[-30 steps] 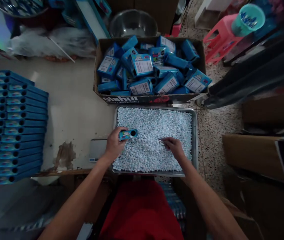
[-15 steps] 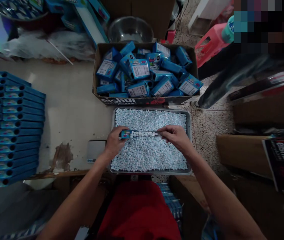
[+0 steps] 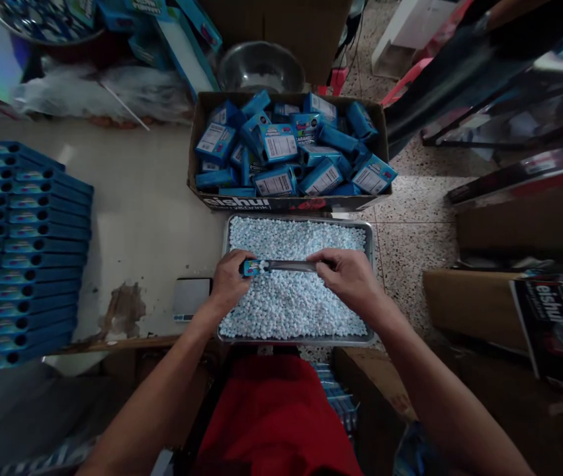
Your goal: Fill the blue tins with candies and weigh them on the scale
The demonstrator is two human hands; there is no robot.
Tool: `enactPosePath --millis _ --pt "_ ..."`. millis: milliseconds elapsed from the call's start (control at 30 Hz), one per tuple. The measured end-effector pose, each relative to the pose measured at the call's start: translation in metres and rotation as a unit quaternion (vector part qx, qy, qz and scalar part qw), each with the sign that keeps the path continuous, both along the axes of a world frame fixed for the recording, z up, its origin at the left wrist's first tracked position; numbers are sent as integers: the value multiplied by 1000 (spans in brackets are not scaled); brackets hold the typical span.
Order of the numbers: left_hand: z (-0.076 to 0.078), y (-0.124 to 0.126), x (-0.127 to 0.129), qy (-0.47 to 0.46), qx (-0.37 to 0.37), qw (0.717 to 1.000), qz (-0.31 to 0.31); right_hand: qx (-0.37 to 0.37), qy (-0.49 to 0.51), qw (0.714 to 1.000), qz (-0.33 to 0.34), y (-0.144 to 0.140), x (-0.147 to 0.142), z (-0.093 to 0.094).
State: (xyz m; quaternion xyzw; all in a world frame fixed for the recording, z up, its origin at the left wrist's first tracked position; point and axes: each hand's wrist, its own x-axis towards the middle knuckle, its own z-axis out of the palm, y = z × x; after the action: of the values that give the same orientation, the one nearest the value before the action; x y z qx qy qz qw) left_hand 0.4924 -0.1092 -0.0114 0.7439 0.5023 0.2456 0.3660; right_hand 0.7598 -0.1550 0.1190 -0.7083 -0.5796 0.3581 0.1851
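Note:
A metal tray (image 3: 371, 277) full of small pale blue-white candies (image 3: 291, 311) lies in front of me. My left hand (image 3: 228, 281) holds a small blue candy box (image 3: 252, 267) over the tray. My right hand (image 3: 348, 277) grips the far end of a long dark inner slide (image 3: 291, 266) pulled out of that box, with a few candies showing at the box mouth. Both hands hover just above the candies.
A cardboard carton (image 3: 196, 165) of blue boxes (image 3: 281, 149) stands behind the tray. Rows of flat blue boxes (image 3: 23, 251) are stacked at left on the pale table (image 3: 147, 211). A small scale (image 3: 190, 297) lies left of the tray. More cartons (image 3: 464, 304) sit right, a steel bowl (image 3: 260, 65) behind.
My right hand rose from the candies to the box and drew the inner slide out rightward. The candies seen lined on the slide half a second ago no longer show along it.

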Motion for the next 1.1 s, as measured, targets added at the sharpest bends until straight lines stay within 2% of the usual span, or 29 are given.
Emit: enactPosePath --millis 67,133,200,267,333,433,500,533,600,767,833,967,1100 --pt "-1 3 -3 3 -5 1000 -5 -11 20 999 -32 -21 24 -8" --pt "-4 6 -8 3 -10 999 34 -27 -3 995 -91 -50 59 -23" --pt "-8 8 -12 -17 -41 997 66 -37 -58 980 -185 -78 96 -50" --pt "-12 7 -13 -59 -106 990 71 -46 -23 960 -277 -93 120 -88" --pt "-16 5 -11 -103 -165 977 82 -56 75 945 -315 -90 120 -132" --pt "-19 -1 -5 -134 -202 964 104 -70 189 934 -296 -61 85 -189" --pt "-17 -5 -3 -138 -201 962 124 -76 235 926 -284 -43 62 -206" --pt "-15 -6 -3 -132 -189 964 135 -77 254 922 -283 -38 55 -207" --pt "-10 -6 -4 -105 -155 973 135 -78 281 915 -280 -35 51 -197" --pt "2 -3 -7 -42 -97 989 104 -109 360 896 -236 -42 59 -139" --pt "4 -3 -5 -27 -75 992 94 -115 365 899 -211 -36 55 -118" --pt "6 -7 1 -15 -43 997 66 -100 292 941 -141 -14 38 -82" --pt "4 -12 4 -25 -40 997 59 -50 108 991 -54 -1 19 -39"
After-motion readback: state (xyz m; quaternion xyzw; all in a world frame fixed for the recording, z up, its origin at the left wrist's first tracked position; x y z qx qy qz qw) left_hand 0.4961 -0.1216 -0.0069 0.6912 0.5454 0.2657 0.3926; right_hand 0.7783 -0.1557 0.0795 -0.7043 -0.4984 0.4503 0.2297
